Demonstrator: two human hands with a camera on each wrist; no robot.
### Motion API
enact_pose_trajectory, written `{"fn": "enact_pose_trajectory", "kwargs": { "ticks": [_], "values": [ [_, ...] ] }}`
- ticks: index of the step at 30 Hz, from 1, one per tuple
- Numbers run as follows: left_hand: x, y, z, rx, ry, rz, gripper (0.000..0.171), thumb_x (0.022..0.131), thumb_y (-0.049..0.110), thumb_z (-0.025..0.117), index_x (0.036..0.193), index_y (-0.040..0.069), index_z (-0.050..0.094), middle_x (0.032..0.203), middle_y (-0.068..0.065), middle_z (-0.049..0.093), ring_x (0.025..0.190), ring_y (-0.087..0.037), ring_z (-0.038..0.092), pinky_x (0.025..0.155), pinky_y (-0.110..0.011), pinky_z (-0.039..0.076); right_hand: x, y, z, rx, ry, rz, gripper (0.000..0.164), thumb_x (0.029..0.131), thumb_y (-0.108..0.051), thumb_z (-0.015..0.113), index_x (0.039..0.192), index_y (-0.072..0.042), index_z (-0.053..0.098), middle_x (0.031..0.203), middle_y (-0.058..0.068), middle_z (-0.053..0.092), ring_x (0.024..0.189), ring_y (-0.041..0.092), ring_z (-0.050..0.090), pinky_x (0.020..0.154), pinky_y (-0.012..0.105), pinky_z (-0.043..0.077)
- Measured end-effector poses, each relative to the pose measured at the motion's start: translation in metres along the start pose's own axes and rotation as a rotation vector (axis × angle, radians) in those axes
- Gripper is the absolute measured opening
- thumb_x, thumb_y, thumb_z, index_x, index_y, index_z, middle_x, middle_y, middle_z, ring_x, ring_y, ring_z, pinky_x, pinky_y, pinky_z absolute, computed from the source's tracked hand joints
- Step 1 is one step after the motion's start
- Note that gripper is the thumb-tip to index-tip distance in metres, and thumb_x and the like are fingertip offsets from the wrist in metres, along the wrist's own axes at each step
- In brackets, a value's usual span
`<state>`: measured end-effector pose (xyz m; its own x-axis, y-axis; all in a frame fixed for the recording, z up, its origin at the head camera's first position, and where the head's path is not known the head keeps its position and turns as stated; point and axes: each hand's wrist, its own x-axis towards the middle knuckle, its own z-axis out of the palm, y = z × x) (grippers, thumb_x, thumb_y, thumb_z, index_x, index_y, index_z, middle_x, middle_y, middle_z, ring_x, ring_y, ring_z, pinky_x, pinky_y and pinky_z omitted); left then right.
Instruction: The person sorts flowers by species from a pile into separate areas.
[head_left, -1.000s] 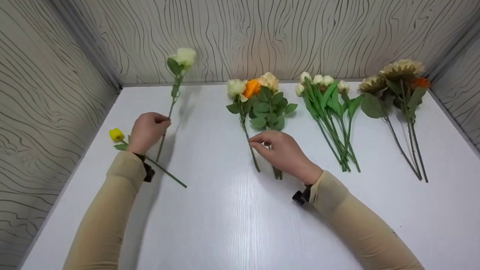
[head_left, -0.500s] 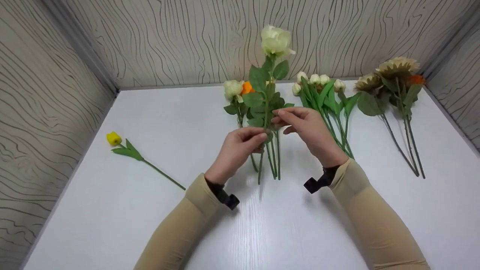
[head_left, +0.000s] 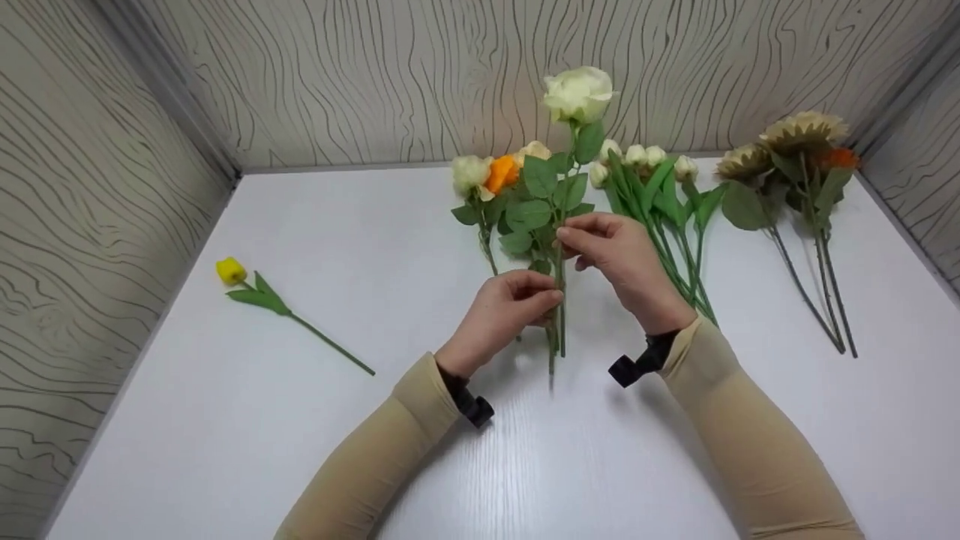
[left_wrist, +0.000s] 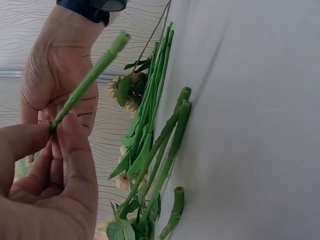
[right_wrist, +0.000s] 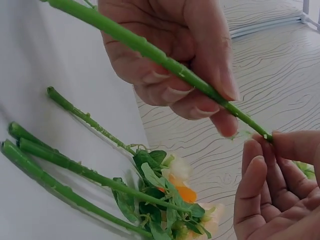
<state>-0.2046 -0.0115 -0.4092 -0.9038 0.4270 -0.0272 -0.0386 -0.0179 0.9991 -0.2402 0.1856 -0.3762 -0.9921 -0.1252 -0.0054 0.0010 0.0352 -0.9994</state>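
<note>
A white rose (head_left: 577,94) with a long green stem is held raised over the table, its head tilted slightly to the right. My left hand (head_left: 504,311) pinches the stem low down between thumb and fingers; the stem's cut end (left_wrist: 120,42) sticks out past it in the left wrist view. Higher up, just under the leaves, my right hand (head_left: 619,259) pinches the same stem, as the right wrist view also shows. Behind the rose lie an orange flower (head_left: 502,174), another white rose (head_left: 470,174) and a peach bloom (head_left: 534,152), their stems (right_wrist: 75,172) on the table.
A single yellow tulip (head_left: 231,271) lies at the left of the white table (head_left: 360,225). Right of the hands is a bunch of white tulips (head_left: 656,187). Farther right rest large beige flowers (head_left: 804,135) and a darker orange bloom (head_left: 838,159). Patterned panels (head_left: 420,67) stand behind.
My left hand has carried the white rose from the left side to the middle, over the flowers there. My right hand has moved up from the stems and now pinches the rose's stem.
</note>
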Motion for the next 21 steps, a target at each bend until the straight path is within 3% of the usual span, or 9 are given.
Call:
{"fn": "enact_pose_trajectory", "kwargs": {
  "ticks": [5,7,9,13,16,19,21],
  "values": [
    [-0.001,0.0,0.0,0.071,-0.009,0.005,0.018,0.099,0.013,0.069,0.115,0.005,0.07,0.103,-0.005,0.071,0.086,-0.02,0.069,0.08,-0.034,0.06,0.0,0.001,0.0,0.052,0.018,0.003,0.033,0.095,-0.02,0.077,0.116,0.004,0.069,0.095,0.008,0.071,0.079,0.018,0.064,0.068,0.027,0.056],
    [-0.001,0.002,-0.001,0.164,-0.017,0.014,0.018,0.1,0.015,0.069,0.115,0.005,0.07,0.102,-0.004,0.071,0.084,-0.018,0.068,0.077,-0.033,0.06,0.001,0.001,0.001,0.061,0.012,0.008,0.035,0.094,-0.02,0.077,0.118,0.005,0.068,0.096,0.009,0.071,0.079,0.018,0.064,0.068,0.027,0.057],
    [-0.003,0.008,-0.005,0.37,-0.044,0.025,0.018,0.101,0.019,0.067,0.114,0.008,0.072,0.099,0.0,0.071,0.08,-0.015,0.067,0.074,-0.03,0.058,0.002,0.003,0.001,0.052,0.006,0.018,0.036,0.095,-0.02,0.077,0.119,0.006,0.067,0.097,0.01,0.071,0.08,0.019,0.065,0.068,0.028,0.057],
    [-0.012,0.029,-0.019,0.87,-0.069,0.061,0.02,0.103,0.027,0.064,0.11,0.014,0.077,0.099,0.005,0.072,0.081,-0.011,0.065,0.074,-0.03,0.054,0.011,0.01,0.003,-0.047,-0.014,0.074,0.034,0.097,-0.018,0.074,0.12,0.005,0.067,0.101,0.013,0.071,0.08,0.019,0.067,0.069,0.028,0.058],
    [-0.019,0.042,-0.033,1.054,0.023,0.092,0.02,0.103,0.027,0.063,0.11,0.014,0.077,0.101,0.002,0.073,0.087,-0.014,0.067,0.078,-0.033,0.055,0.023,0.012,0.009,-0.169,-0.057,0.119,0.032,0.098,-0.018,0.072,0.12,0.004,0.067,0.104,0.016,0.071,0.08,0.019,0.068,0.071,0.03,0.059],
    [-0.022,0.048,-0.045,1.11,0.156,0.097,0.018,0.103,0.024,0.062,0.108,0.014,0.077,0.1,0.0,0.073,0.083,-0.016,0.066,0.074,-0.035,0.055,0.036,0.008,0.02,-0.261,-0.103,0.145,0.031,0.099,-0.016,0.07,0.121,0.004,0.067,0.107,0.019,0.07,0.079,0.019,0.068,0.075,0.035,0.061],
    [-0.021,0.051,-0.048,1.115,0.197,0.088,0.017,0.104,0.021,0.06,0.104,0.015,0.077,0.096,0.0,0.072,0.077,-0.016,0.064,0.071,-0.035,0.053,0.045,0.006,0.027,-0.297,-0.118,0.159,0.029,0.099,-0.015,0.07,0.121,0.004,0.067,0.109,0.021,0.069,0.078,0.019,0.068,0.078,0.039,0.061]
  ]
}}
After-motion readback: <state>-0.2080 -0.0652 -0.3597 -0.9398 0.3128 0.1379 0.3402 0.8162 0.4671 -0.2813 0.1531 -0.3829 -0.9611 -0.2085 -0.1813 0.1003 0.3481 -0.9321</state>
